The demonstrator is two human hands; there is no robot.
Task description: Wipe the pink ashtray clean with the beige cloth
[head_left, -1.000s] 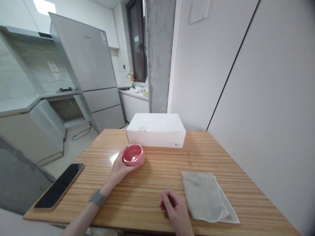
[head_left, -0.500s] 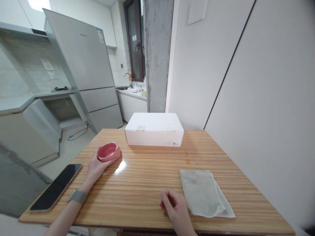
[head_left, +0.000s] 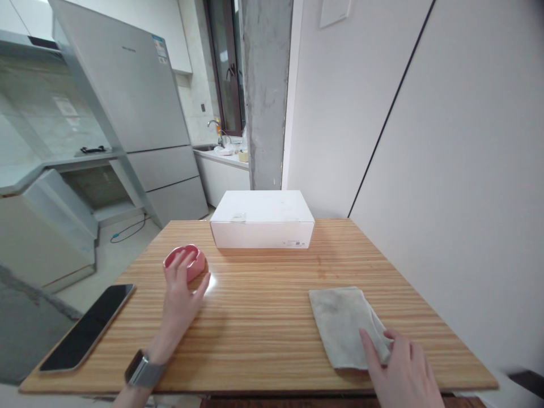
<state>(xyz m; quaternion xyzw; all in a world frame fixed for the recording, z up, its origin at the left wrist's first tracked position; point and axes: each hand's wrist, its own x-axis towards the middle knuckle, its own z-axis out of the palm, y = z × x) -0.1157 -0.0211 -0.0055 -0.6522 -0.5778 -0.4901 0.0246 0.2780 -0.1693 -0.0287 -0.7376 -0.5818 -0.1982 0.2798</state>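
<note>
White box (head_left: 262,233) at the far edge of the wooden table (head_left: 263,323): lid down, tape on top, small print on front, contents hidden. Pink bowl (head_left: 198,266) sits upright at the table's far left, nearer the person than the box; part of the inside is behind fingers, so contents can't be confirmed. Bowl is glossy, rounded, with an uneven rim. Left hand (head_left: 181,303): fingers spread apart over the bowl's near side, contact unclear. Right hand (head_left: 403,368): thumb and fingers apart at the gray cloth's (head_left: 340,323) right edge; can't tell if they're clamped on it. Cloth lies folded flat, edge rumpled, faintly stained.
</note>
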